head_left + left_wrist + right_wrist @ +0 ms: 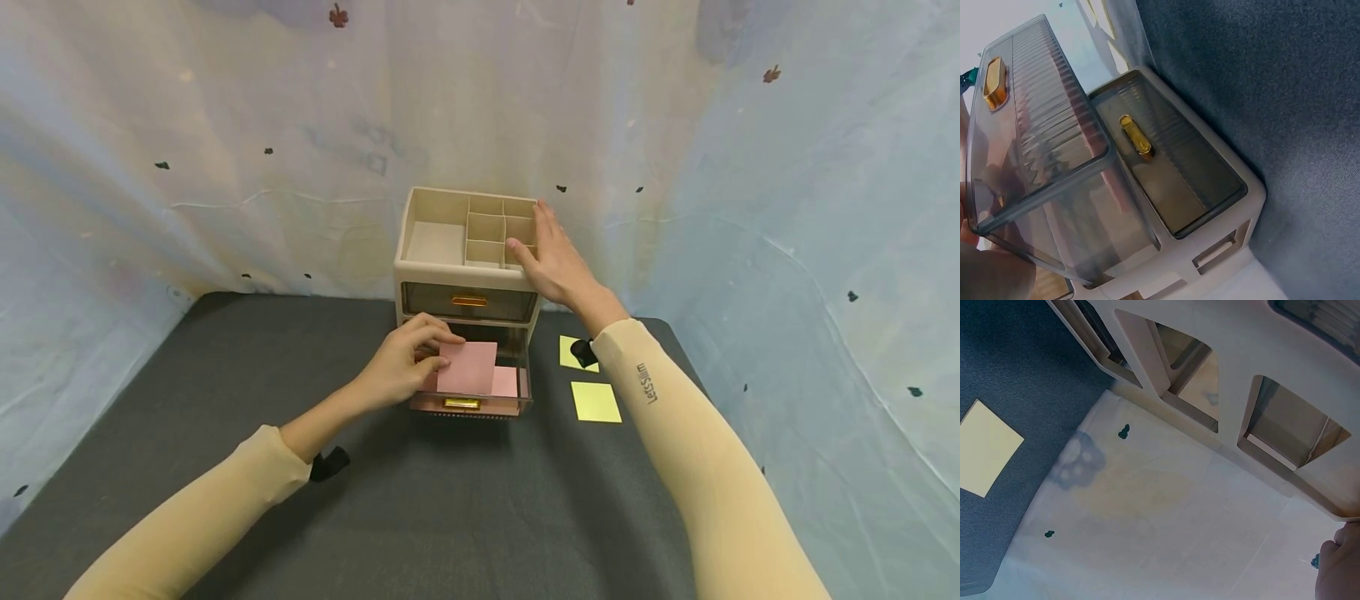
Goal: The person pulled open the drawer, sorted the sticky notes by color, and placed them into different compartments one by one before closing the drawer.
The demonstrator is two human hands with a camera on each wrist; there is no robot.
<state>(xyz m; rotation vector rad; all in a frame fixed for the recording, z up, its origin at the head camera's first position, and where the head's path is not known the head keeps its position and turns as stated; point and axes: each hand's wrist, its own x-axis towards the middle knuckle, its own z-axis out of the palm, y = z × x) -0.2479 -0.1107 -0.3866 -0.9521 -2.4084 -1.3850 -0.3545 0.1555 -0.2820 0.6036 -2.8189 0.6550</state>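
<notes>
A beige desktop organizer [435, 268] has an open top with dividers and smoky drawers with gold handles. Its lower drawer [525, 392] is pulled out, and pink paper [506, 382] lies inside. Over that drawer, my left hand [397, 360] pinches a pink sticky note [471, 367] between thumb and fingers. The left wrist view shows the drawer [1079, 212] jutting out beside the hand, but not the held note. My right hand [558, 262] rests on the organizer's right top edge, fingers extended; only part of this hand [1341, 565] shows in the right wrist view.
Two yellow sticky notes [596, 402] lie on the dark table [465, 508] right of the organizer, the farther one partly covered by the right wrist's black camera [582, 352]. A patterned curtain [300, 217] hangs behind and along the sides.
</notes>
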